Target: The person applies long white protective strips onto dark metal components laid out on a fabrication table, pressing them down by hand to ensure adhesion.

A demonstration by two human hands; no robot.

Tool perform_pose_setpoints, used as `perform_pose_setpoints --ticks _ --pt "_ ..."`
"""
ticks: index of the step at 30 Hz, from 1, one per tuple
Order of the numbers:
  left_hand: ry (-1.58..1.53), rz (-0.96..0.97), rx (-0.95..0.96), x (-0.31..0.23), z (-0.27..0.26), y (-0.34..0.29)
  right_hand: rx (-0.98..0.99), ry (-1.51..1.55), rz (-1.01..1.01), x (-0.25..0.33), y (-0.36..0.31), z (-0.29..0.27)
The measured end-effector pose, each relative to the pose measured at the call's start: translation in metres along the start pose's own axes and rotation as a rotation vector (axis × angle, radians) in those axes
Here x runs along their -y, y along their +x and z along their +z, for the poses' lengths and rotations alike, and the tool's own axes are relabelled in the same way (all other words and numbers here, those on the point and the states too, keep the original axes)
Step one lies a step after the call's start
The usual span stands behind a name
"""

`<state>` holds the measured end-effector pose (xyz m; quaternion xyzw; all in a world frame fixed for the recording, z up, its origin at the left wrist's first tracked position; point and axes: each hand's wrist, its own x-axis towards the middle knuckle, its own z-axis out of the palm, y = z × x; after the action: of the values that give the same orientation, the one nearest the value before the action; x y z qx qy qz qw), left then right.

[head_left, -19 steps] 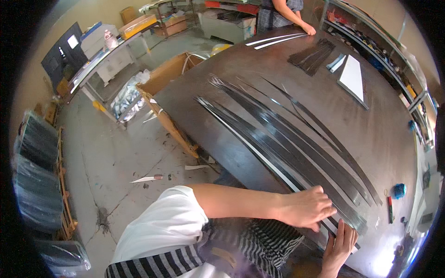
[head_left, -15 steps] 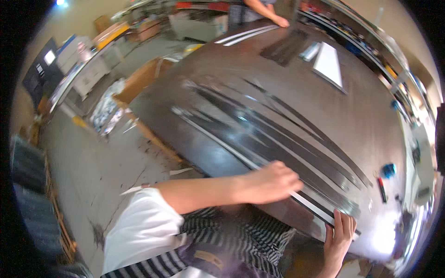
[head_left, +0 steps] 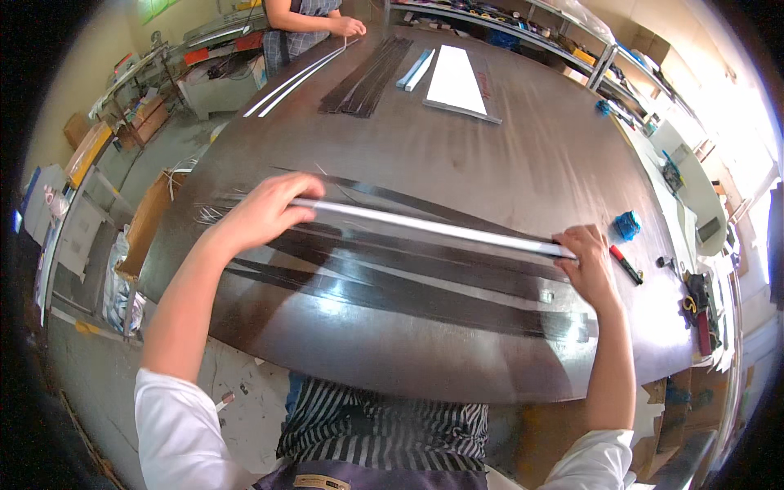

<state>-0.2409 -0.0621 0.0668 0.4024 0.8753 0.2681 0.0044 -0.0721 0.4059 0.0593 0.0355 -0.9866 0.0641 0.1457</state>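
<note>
A long, narrow white strip (head_left: 441, 230) stretches between my two hands above the table, nearly level and tilted slightly down to the right. My left hand (head_left: 273, 211) is closed on its left end, the fingers a little blurred. At the other end my right hand (head_left: 585, 255) grips the strip between thumb and fingers. Beneath and around it lie several long dark strips (head_left: 425, 278), spread lengthwise across the near part of the table. Thin pale ends (head_left: 211, 215) fan out at their left side.
The large dark table (head_left: 523, 180) bears a white panel (head_left: 457, 82), a bundle of dark strips (head_left: 367, 77), two white strips (head_left: 296, 82), a blue roll (head_left: 626, 225) and a red-and-black marker (head_left: 626, 265). A co-worker's hands (head_left: 349, 26) are at the far edge. A cardboard box (head_left: 151, 216) stands left.
My view has turned. Both hands have carried the white strip away from the table's near edge to over the dark strips. My left hand has shifted left along it, widening the grip.
</note>
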Motion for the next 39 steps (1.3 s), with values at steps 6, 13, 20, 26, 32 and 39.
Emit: perform_pose_setpoints --ticks 6,13,20,26,32,39 --pt "0.159 0.013 -0.043 0.065 0.017 0.112 0.135 -0.103 0.034 -0.052 0.091 0.026" --pt "0.097 -0.093 0.021 0.093 0.059 0.177 0.305 -0.130 0.157 -0.112 0.139 0.063" --pt "0.024 -0.103 0.168 0.107 0.060 0.188 0.443 -0.102 0.181 -0.133 0.147 0.076" --pt "0.311 -0.034 0.027 0.086 0.053 0.169 0.321 -0.131 0.172 -0.093 0.129 0.054" --pt "0.199 0.154 -0.228 -0.036 0.023 0.032 0.061 0.097 0.097 -0.037 0.009 0.006" --pt "0.264 -0.157 -0.372 -0.046 0.075 -0.164 -0.626 0.314 0.648 0.014 -0.152 0.022"
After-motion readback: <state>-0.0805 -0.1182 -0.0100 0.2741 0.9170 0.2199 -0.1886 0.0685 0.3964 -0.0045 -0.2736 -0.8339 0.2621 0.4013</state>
